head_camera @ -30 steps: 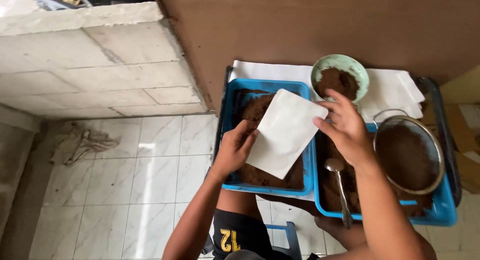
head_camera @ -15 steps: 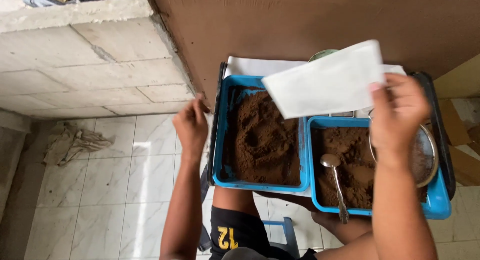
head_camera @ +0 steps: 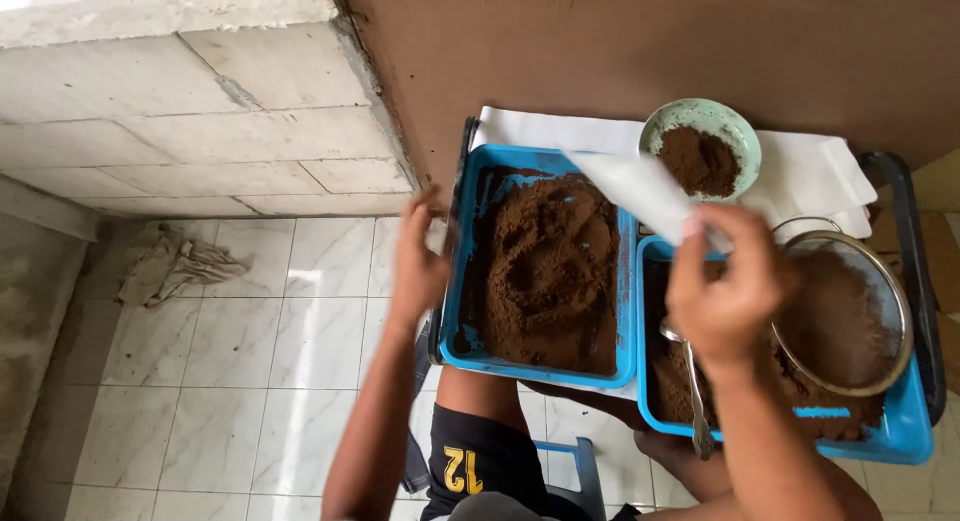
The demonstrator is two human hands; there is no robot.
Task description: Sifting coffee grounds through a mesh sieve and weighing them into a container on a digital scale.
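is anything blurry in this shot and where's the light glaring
Head view: the right hand and the white pouch it pinches are motion-smeared, the left hand slightly soft; the brown powder stays sharp; daylight sheens off the floor tiles.

Black tray (head_camera: 908, 221) on person's lap, bearing 2 blue tubs (head_camera: 455, 271) of brown powder, white sheets (head_camera: 810, 171)

You're in a makeshift home workspace: marble-tiled floor (head_camera: 250, 381) at lower left, rough concrete ledge (head_camera: 180, 91) upper left, cardboard backing (head_camera: 640, 41) above.
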